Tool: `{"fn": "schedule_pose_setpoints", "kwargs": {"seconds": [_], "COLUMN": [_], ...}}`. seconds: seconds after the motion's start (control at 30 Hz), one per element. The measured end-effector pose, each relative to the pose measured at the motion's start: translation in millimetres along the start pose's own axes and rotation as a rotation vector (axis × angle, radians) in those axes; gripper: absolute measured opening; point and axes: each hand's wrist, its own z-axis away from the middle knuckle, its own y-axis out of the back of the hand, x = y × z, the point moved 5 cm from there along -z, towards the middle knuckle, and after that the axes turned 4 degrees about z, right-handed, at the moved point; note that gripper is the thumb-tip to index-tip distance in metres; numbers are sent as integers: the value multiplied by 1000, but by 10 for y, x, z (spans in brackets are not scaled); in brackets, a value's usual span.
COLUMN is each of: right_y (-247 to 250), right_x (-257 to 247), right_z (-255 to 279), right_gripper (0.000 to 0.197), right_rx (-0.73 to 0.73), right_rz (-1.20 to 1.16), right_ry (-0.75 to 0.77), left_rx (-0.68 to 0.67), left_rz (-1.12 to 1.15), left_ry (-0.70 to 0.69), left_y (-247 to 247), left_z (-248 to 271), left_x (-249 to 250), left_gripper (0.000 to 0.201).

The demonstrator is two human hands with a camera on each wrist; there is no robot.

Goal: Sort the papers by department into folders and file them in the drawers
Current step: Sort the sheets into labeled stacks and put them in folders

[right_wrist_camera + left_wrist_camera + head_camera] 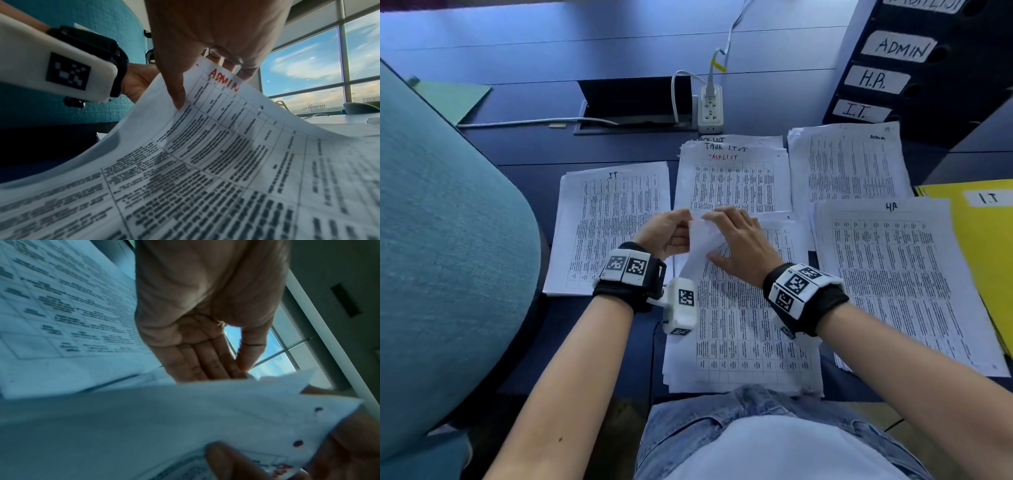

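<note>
Both hands meet at the far edge of the centre pile of printed tables and curl its top sheet upward. In the right wrist view that sheet carries "ADMIN" in red. My left hand pinches the sheet's corner between thumb and fingers. My right hand pinches the same edge, thumb on the printed side, fingers behind. Sorted piles lie around: IT, Tasklist, Admin, HR. A black drawer unit labelled ADMIN, H.R., I.T. stands at the far right.
A yellow folder marked I.T. lies at the right edge, partly under the HR pile. A green folder lies far left. A teal chair back fills the left side. A power strip with cables sits behind the piles.
</note>
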Motion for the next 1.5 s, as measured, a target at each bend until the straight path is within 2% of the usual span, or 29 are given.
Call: {"fn": "schedule_pose_setpoints", "kwargs": {"seconds": [0.1, 0.17, 0.23, 0.3, 0.33, 0.37, 0.43, 0.5, 0.57, 0.67, 0.73, 0.83, 0.9, 0.93, 0.97, 1.0, 1.07, 1.1, 1.23, 1.27, 1.33, 1.4, 1.47, 1.5], "right_y": [30, 64, 85, 70, 55, 32, -12, -24, -15, 2, 59, 178, 285, 364, 455, 542, 671, 719, 824, 804, 706, 666, 808, 886], "right_x": [7, 17, 19, -34, -78, -132, -209, -224, -166, -11, 116, 244, 300, 341, 395, 448, 525, 567, 806, 890, 998, 1034, 984, 960], "right_z": [4, 18, 59, 136, 190, 240, 319, 319, 235, 50, -34, -141, -204, -230, -252, -268, -286, -288, -96, -21, 99, 161, 135, 105], "right_gripper": [46, 28, 24, 23, 16, 9, 8, 15, 26, 21, 24, 30, 16, 11, 9, 9, 8, 12, 61, 73, 85, 76, 38, 26], "right_rx": [63, 153, 191, 161, 130, 95, 26, 9, 21, 13, 32, 29, 21, 58, 125, 190, 288, 328, 481, 498, 503, 532, 586, 628], "right_rz": [23, 80, 97, 54, 33, 23, 13, 4, -5, -8, -55, -123, -122, -142, -175, -216, -291, -309, -181, -243, -600, -886, -850, -820], "right_ry": [6, 30, 81, 159, 214, 268, 342, 333, 237, -3, -156, -236, -257, -278, -310, -352, -425, -455, -698, -778, -910, -931, -870, -836], "left_rx": [-25, 14, 102, 194, 214, 223, 238, 214, 96, -106, -157, -184, -245, -263, -266, -255, -175, -109, 107, 122, 127, 160, 172, 171], "left_rz": [24, 13, -4, -9, -18, -29, -51, -71, -78, -168, -194, -180, -172, -175, -187, -233, -317, -316, -236, -191, -94, -34, 7, 23], "left_ry": [20, 8, -28, -78, -101, -118, -147, -156, -113, -103, -154, -215, -209, -202, -199, -209, -233, -244, -361, -391, -467, -568, -669, -713], "left_y": [1, 42, 113, 200, 227, 244, 249, 225, 164, 68, 15, -53, -98, -125, -149, -166, -219, -234, -200, -188, -175, -186, -260, -308], "left_z": [-1, -41, -86, -115, -123, -132, -133, -132, -121, -55, -1, 48, 65, 61, 63, 55, 54, 51, -7, -11, -1, 48, 121, 157], "left_x": [-24, -45, -57, -61, -70, -83, -102, -126, -165, -197, -157, -75, -60, -62, -66, -78, -63, -29, 178, 240, 360, 495, 644, 713], "left_gripper": [25, 24, 21, 20, 21, 22, 22, 20, 17, 22, 23, 25, 50, 63, 67, 59, 21, 9, 15, 15, 13, 15, 14, 12]}}
